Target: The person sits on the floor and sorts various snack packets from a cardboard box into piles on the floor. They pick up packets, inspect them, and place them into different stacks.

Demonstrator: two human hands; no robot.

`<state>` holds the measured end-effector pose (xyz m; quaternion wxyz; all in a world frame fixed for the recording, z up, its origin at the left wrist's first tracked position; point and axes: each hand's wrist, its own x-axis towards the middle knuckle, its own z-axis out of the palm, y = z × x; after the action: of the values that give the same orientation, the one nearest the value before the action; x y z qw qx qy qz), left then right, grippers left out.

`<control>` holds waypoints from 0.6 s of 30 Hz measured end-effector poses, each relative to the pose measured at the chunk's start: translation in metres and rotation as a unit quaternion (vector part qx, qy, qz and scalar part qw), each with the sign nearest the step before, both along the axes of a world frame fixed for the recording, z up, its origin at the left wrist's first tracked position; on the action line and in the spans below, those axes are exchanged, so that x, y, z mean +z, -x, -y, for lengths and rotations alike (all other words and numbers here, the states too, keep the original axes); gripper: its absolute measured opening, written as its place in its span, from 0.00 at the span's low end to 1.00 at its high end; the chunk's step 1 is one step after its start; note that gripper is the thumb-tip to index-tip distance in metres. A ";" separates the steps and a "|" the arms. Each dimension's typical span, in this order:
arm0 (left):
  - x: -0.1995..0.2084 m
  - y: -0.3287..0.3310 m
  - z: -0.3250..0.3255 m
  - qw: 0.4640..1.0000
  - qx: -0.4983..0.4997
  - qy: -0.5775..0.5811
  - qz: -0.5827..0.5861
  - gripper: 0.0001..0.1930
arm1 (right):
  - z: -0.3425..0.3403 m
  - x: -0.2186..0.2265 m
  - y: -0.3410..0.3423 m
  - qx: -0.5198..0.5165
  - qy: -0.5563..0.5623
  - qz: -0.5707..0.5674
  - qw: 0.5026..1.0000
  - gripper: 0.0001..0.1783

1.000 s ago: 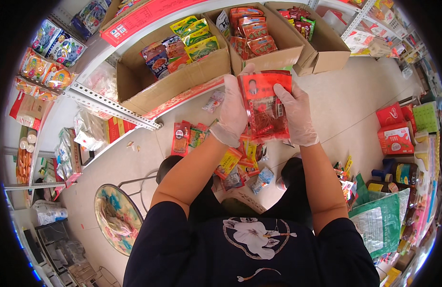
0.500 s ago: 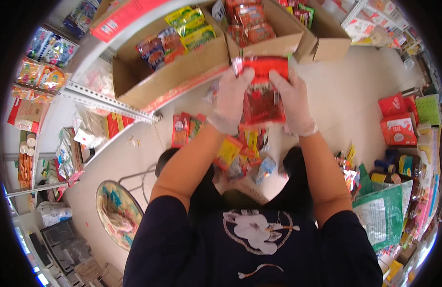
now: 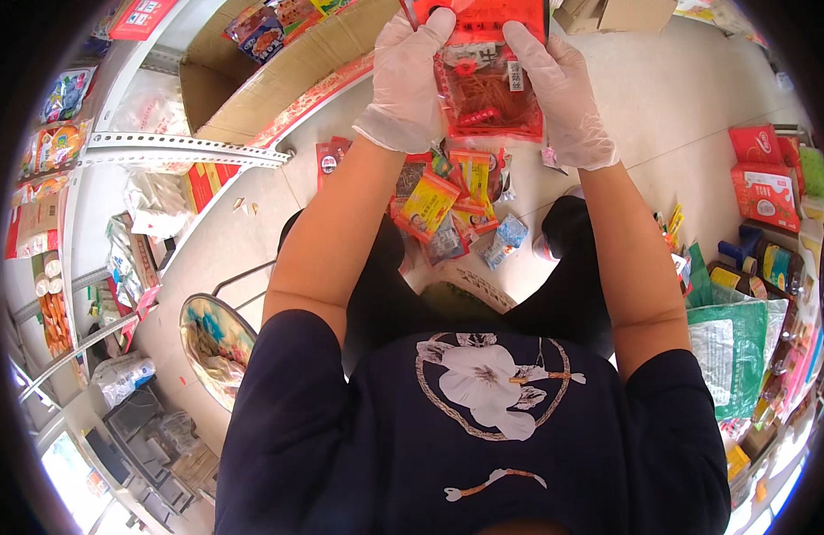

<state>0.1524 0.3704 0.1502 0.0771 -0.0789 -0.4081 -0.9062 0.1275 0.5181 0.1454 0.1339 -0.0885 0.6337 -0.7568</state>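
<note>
Gloved hands hold a red snack packet (image 3: 483, 85) up at the far edge of the view, in front of the person and above the floor. The left hand (image 3: 410, 80), in a thin pale glove, grips the packet's left edge with its fingers curled over the top corner, and the right hand (image 3: 559, 94), gloved the same way, grips the right edge with fingers stretched up along it; both are closed on the packet, one on each side. Through the packet's clear window reddish strips show. Just left of the hands, an open cardboard box (image 3: 278, 67) sits on the floor with colourful packets inside, and another cardboard box (image 3: 608, 13) lies just right of the packet at the far edge. Below the packet, nearer the person, a loose heap of small snack packets (image 3: 456, 205) in yellow, red and blue lies on the pale floor (image 3: 679, 98) between the person's knees. Far left, a white metal shelf rail (image 3: 176, 147) runs across, with bagged goods beside it. On the right, red boxes (image 3: 764, 178) stand well apart from the hands, and a green bag (image 3: 733, 343) lies nearer, beside the right arm. A round patterned stool (image 3: 217, 343) stands near left.
</note>
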 end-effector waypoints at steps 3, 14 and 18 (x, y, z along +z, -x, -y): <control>-0.006 0.007 -0.009 1.000 0.006 -0.025 0.007 0.19 | -0.004 -0.001 0.004 -0.050 -0.069 -0.085 0.993 0.14; -0.272 0.059 -0.017 0.634 -0.134 0.761 0.033 0.18 | -0.079 0.019 0.025 -0.239 -0.050 -0.033 0.969 0.14; -0.281 0.042 -0.048 0.625 -0.178 0.725 0.226 0.20 | -0.121 0.023 0.014 -0.299 -0.091 -0.021 0.950 0.17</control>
<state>0.1101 0.4185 -0.1304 -0.2630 0.0271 -0.9158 -0.3025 0.1130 0.6388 0.1685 -0.1044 0.1012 0.7001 -0.6991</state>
